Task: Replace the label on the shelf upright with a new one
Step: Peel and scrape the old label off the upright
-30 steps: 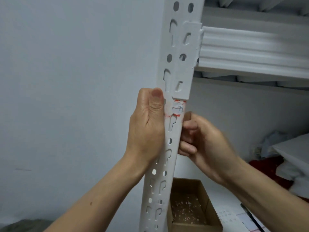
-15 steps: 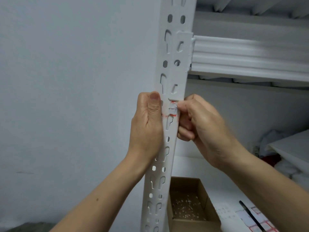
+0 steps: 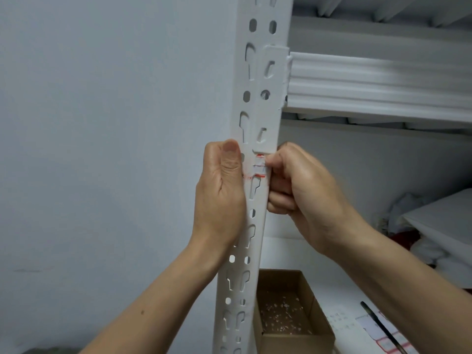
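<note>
The left hand (image 3: 219, 195) wraps its grip round the white upright (image 3: 258, 103), thumb pointing up. The right hand (image 3: 298, 185), fingers curled, pinches the red-edged label (image 3: 259, 166) on it.

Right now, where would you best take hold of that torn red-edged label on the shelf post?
Probably its right edge, coming from the right with a fingertip pinch: the label lies flat on the upright, and that edge sits by the corner, where the right hand meets it.
</note>
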